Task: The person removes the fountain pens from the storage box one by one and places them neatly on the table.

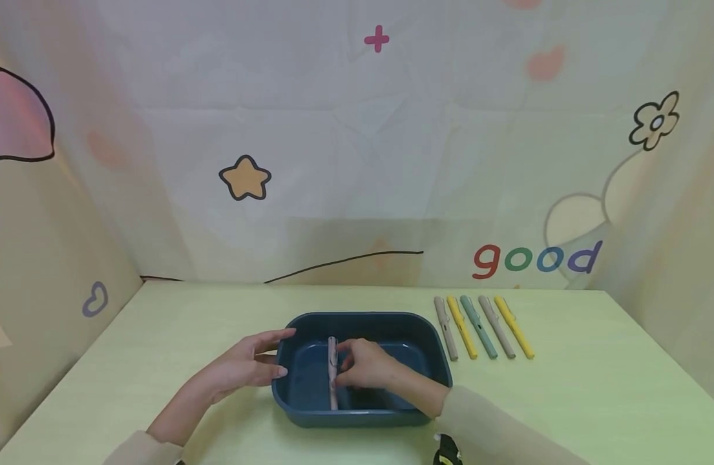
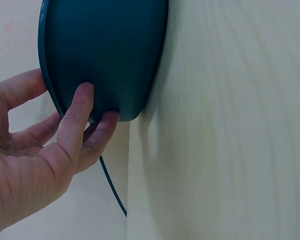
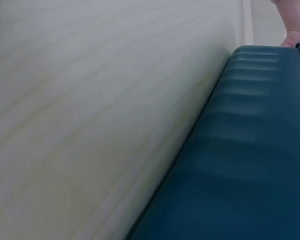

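Note:
A dark blue rectangular box (image 1: 362,420) stands on the table. Inside it, toward its left half, a pale greyish-pink pen (image 1: 332,371) lies lengthwise from front to back. My right hand (image 1: 365,365) reaches over the box's right front corner and pinches this pen from its right side. At the box's left end, my left hand (image 1: 246,361) touches the outer wall and rim with spread, mostly straight fingers. The left wrist view shows those fingertips (image 2: 84,92) against the wall. In the right wrist view the box wall (image 3: 240,150) fills the right, and the right hand is out of sight.
Right of the box, several pens lie side by side on the table (image 1: 566,400): two grey ones (image 1: 446,328) (image 1: 497,327), two yellow ones (image 1: 462,328) (image 1: 514,327) and a teal one (image 1: 479,327). A printed cloth (image 1: 333,161) hangs behind the table.

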### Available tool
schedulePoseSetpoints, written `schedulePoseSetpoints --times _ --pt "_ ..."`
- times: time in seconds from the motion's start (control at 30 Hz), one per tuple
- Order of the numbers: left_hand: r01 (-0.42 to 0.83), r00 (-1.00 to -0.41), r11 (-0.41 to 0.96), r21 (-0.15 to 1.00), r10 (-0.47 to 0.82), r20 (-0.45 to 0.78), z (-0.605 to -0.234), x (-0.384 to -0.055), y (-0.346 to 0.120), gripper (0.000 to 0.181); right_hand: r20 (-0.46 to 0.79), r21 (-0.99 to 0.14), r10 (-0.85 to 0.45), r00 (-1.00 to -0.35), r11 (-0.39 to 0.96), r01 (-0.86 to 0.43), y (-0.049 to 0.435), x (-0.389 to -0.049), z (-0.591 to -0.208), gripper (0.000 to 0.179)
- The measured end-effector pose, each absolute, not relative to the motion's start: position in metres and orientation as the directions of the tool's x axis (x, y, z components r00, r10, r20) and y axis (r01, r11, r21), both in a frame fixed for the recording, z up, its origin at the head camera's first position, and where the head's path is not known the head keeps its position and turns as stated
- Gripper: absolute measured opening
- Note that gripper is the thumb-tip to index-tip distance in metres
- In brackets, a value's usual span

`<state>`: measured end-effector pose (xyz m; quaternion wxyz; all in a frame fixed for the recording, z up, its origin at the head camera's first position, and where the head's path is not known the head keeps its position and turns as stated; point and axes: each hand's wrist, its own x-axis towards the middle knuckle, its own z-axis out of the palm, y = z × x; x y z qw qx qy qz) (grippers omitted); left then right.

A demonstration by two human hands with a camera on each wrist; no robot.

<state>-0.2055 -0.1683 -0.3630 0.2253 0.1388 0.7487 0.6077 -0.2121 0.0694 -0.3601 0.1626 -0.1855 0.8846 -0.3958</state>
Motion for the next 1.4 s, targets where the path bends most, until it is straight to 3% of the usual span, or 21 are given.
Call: schedulePoseSetpoints --times 0.47,0.8,1.17,1.4 --pt "-0.052 -0.855 0.213 0.976 0.495 -0.154 -0.362 -0.204 -0.171 0.07 -0.172 -0.803 -0.433 -0.885 0.582 -0.128 0.059 -0.204 -0.369 0.069" --pt "-0.061 -0.855 0.212 0.975 0.493 -0.16 -0.361 -0.204 -0.171 0.07 -0.143 -0.765 -0.426 -0.894 0.621 -0.173 0.057 -0.201 -0.372 0.054" --pt "-0.05 -0.862 0.223 0.974 0.482 -0.154 -0.359 -0.206 -0.17 0.07 -0.326 -0.844 -0.373 -0.868 0.529 0.09 0.075 -0.207 -0.36 0.062" --pt "-0.059 -0.866 0.229 0.972 0.473 -0.164 -0.359 -0.205 -0.17 0.069 -0.316 -0.896 -0.402 -0.859 0.424 0.131 0.089 -0.208 -0.353 0.066"
